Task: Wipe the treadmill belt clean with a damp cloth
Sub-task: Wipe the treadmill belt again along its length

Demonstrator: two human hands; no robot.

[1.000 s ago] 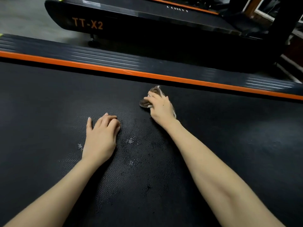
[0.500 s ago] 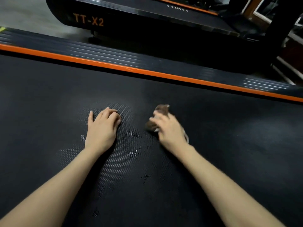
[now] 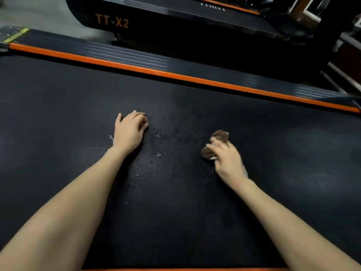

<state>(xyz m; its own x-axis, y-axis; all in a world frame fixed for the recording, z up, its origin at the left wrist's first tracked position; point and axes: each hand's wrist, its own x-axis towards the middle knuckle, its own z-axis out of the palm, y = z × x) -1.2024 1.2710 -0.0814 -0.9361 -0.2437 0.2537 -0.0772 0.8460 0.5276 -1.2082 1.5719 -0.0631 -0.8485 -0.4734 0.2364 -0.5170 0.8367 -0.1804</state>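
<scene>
wiping is the step in hand: on the black textured treadmill belt point(image 3: 58, 106), the right hand point(image 3: 227, 161) grasps a crumpled brown damp cloth point(image 3: 216, 142) and seems to press it to the surface. the left hand point(image 3: 130, 132) rests on the belt, fingers loosely curled, grasping nothing. small white specks point(image 3: 159, 155) lie between the hands. to do it well, i would flatten the cloth for fuller contact, press into the dimpled texture, and overlap strokes across those specks toward the orange side rail point(image 3: 175, 75).
</scene>
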